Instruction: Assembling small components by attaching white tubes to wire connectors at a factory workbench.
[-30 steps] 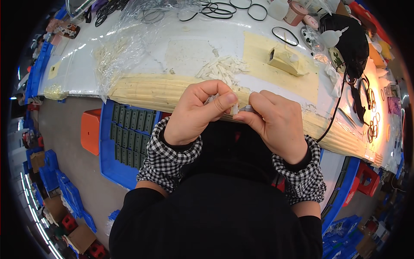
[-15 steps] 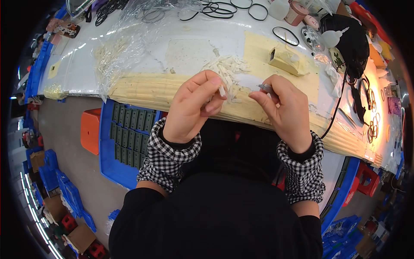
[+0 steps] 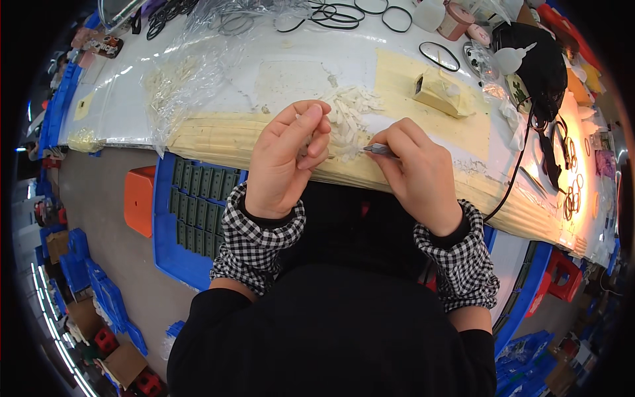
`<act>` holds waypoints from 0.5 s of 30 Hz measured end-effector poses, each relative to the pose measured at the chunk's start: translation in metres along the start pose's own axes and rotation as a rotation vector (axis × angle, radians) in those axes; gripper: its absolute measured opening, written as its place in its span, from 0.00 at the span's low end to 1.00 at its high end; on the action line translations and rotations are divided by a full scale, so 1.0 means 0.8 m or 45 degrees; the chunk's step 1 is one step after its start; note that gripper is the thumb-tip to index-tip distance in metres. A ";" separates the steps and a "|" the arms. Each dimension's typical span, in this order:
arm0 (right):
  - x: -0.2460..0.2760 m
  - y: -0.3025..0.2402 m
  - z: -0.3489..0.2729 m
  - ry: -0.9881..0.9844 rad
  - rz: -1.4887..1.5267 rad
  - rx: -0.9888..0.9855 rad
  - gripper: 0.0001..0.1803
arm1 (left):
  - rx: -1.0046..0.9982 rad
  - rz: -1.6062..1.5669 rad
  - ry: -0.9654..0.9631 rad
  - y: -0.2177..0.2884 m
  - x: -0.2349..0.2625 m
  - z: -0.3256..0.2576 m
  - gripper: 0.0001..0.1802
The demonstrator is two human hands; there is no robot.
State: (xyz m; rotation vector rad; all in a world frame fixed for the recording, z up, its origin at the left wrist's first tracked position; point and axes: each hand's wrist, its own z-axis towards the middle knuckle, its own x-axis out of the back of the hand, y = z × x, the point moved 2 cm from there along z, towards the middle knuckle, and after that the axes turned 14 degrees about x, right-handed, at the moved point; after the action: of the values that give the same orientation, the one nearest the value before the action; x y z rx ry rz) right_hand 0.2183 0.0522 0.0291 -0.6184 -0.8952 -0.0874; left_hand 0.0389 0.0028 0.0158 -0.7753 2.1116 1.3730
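My left hand [image 3: 286, 153] is raised over the table's near edge, thumb and fingertips pressed together. Whatever lies in that pinch is hidden by the fingers. In my right hand [image 3: 418, 169] is a small grey tool with a pointed tip [image 3: 380, 149], gripped between thumb and fingers, its tip aimed left; its exact kind is unclear. Just beyond and between both hands lies a heap of thin white strips [image 3: 350, 109] on the table. Neither hand touches the other.
Yellowish padding [image 3: 211, 135] lines the table's near edge. A yellow block-shaped item [image 3: 442, 96] sits beyond my right hand. Black rings [image 3: 439, 57] and clear plastic film [image 3: 218, 46] lie farther back. A blue crate [image 3: 173, 245] of dark green parts stands lower left, beside an orange stool [image 3: 139, 198].
My left hand has drawn slightly left and turned, and the white piece seen in its fingertips is out of sight. My right hand has shifted left and nearer, with the grey tool.
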 end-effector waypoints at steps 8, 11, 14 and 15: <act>0.020 -0.030 0.010 0.405 0.132 0.126 0.08 | 0.128 0.141 -0.115 -0.022 -0.024 -0.002 0.08; 0.013 -0.027 0.006 0.502 0.119 0.292 0.10 | 0.189 0.083 -0.176 -0.027 -0.027 -0.001 0.09; 0.027 -0.040 0.016 0.393 0.202 0.193 0.13 | 0.207 0.046 -0.142 -0.026 -0.030 -0.002 0.10; 0.027 -0.038 0.015 0.348 0.183 0.179 0.14 | 0.211 0.066 -0.207 -0.026 -0.029 -0.002 0.10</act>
State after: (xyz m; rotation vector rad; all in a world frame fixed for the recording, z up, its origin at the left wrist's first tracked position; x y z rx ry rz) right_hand 0.2138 0.0375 0.0647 -0.5228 -0.5853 0.0203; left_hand 0.0696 -0.0010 0.0190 -0.5288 2.0978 1.2244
